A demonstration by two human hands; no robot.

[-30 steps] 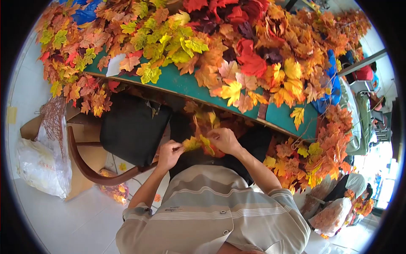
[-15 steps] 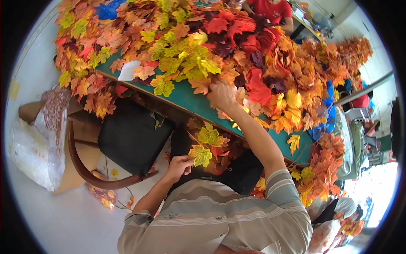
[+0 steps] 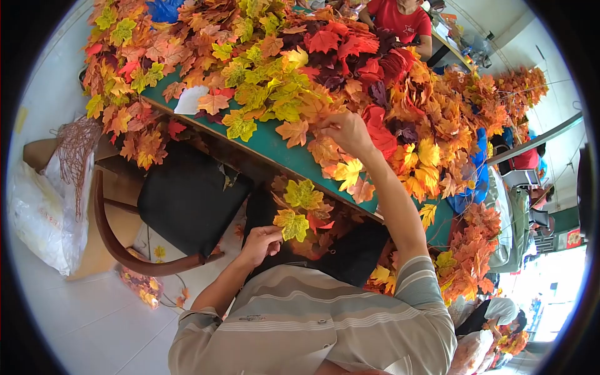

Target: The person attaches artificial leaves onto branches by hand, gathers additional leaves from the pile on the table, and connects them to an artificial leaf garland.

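My left hand (image 3: 261,245), low in front of my lap, is closed in a pinch at the edge of a yellow-green artificial maple leaf (image 3: 292,225). Just beyond it hang a second yellow-green leaf (image 3: 304,195) and a small red leaf (image 3: 319,223); whether they share one stem I cannot tell. Over the table, my right hand (image 3: 350,132) is closed, fingertips among the orange artificial maple leaves (image 3: 294,132). What it grips, if anything, is hidden. Close by it lie yellow-green leaves (image 3: 284,100) and red leaves (image 3: 377,128).
Leaves heap over the green table (image 3: 259,139), some hanging past its edge. A black-seated wooden chair (image 3: 190,203) stands at left, beside white plastic bags (image 3: 47,219). Across the table sits a person in a red shirt (image 3: 400,22). A blue bag (image 3: 478,175) lies at right.
My right hand has shifted slightly right and up over the orange leaves. The left hand keeps its pinch on the yellow-green leaf. The whole view has shifted a little.
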